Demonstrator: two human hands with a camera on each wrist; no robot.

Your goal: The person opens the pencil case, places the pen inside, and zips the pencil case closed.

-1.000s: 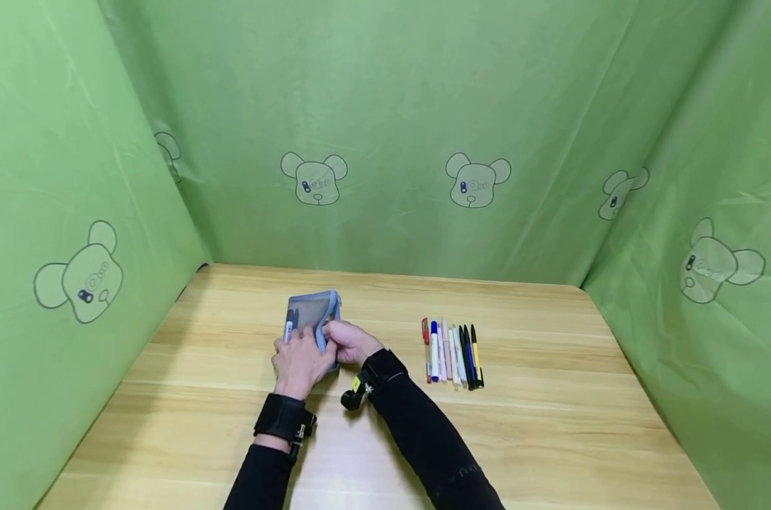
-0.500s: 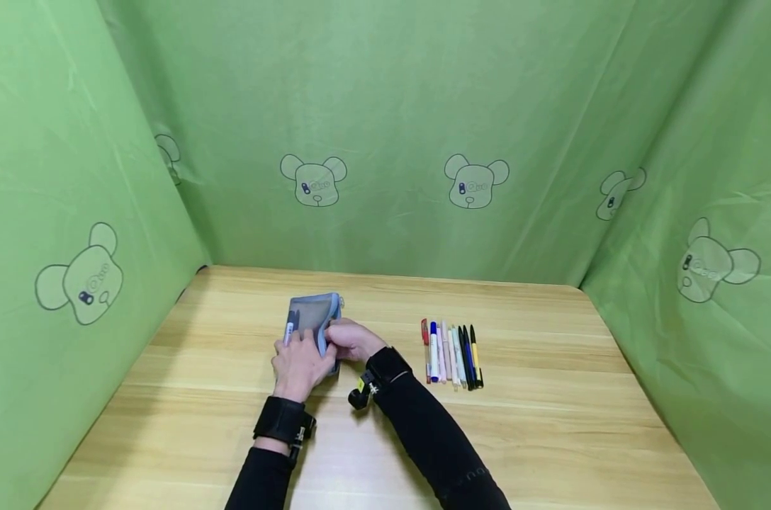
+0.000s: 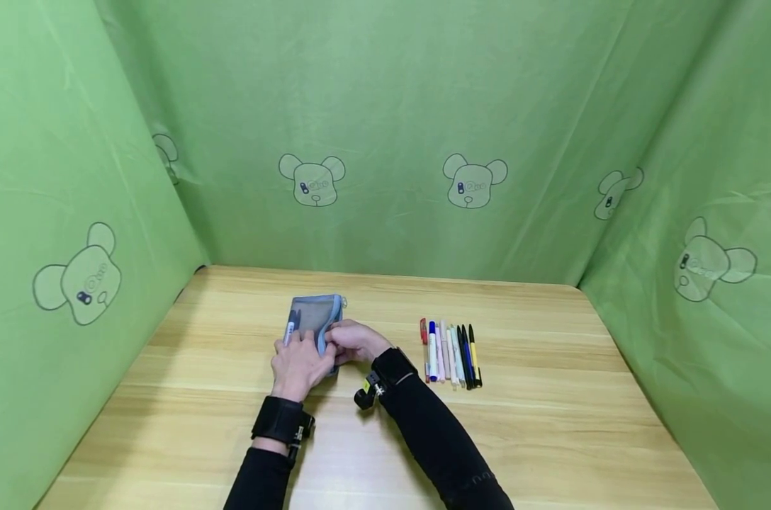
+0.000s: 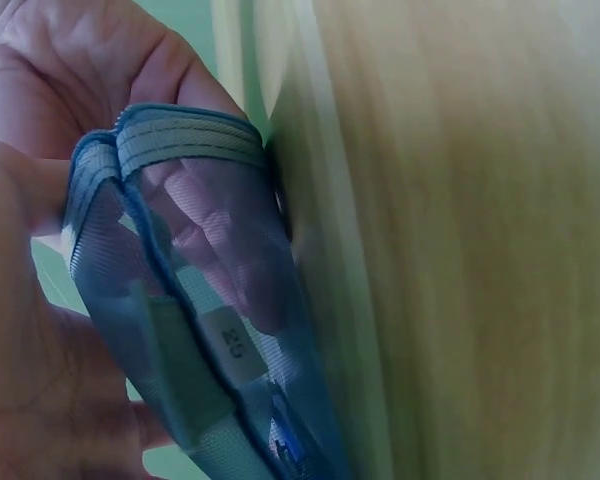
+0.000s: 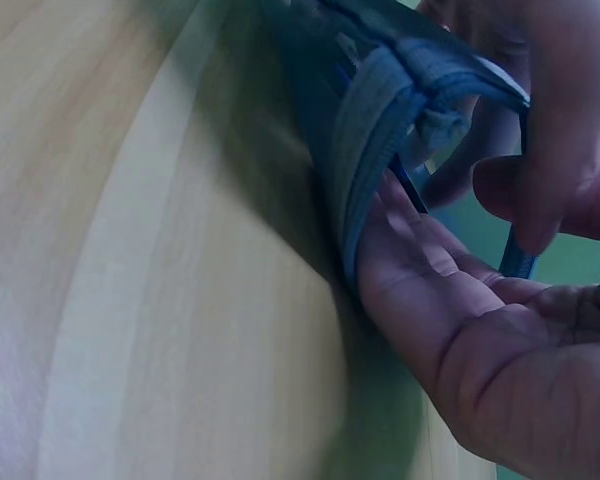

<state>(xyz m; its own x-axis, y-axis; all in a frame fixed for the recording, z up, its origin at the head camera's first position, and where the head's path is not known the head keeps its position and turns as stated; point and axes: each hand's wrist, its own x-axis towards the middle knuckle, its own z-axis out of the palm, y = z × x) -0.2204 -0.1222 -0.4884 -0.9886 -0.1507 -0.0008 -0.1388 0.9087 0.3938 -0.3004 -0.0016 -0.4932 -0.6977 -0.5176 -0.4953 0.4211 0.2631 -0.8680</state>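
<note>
A blue-grey mesh pencil case (image 3: 314, 309) lies left of centre, and a pen with a white label (image 3: 290, 330) shows through its mesh. My left hand (image 3: 297, 363) lies over the near part of the case and holds it, thumb by the opening. My right hand (image 3: 355, 341) grips the case at its right edge. In the right wrist view, several of that hand's fingers (image 5: 430, 265) reach inside the parted zipper rim (image 5: 375, 130). The left wrist view shows the opening agape, with a white tag (image 4: 232, 343) and a zipper pull (image 4: 290, 435) inside.
A row of several pens and markers (image 3: 451, 354) lies to the right of the hands, with a red-capped pen (image 3: 424, 331) at its left end. The wooden table (image 3: 551, 425) is enclosed by green cloth walls (image 3: 385, 234) on the back and sides.
My right wrist and forearm have shifted slightly right and turned a little. The left hand stays almost in place, and the pens lie as before.
</note>
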